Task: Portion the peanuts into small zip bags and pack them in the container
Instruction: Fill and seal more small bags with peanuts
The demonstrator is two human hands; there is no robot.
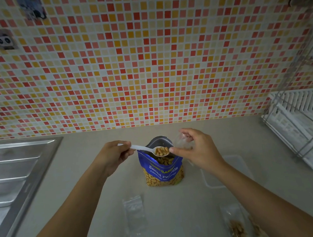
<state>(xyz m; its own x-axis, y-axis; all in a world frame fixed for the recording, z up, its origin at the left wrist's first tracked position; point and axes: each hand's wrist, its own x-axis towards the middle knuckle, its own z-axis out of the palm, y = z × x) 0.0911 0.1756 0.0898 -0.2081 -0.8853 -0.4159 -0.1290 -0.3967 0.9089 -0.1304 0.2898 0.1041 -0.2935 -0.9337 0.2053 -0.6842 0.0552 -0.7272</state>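
Note:
A blue bag of salted peanuts (163,173) stands open on the counter. My left hand (113,155) grips the handle of a white plastic spoon (145,148) whose bowl, full of peanuts, hovers over the bag's mouth. My right hand (196,149) pinches a small clear zip bag (181,140) just right of the spoon. A clear plastic container (241,165) lies on the counter to the right, partly behind my right forearm. An empty zip bag (134,210) lies in front of the peanut bag. Two zip bags with peanuts (237,230) lie at the lower right.
A steel sink (11,173) with a drainboard fills the left side. A white dish rack (308,126) stands at the right against the mosaic-tiled wall (145,61). The beige counter (183,222) stretches between them.

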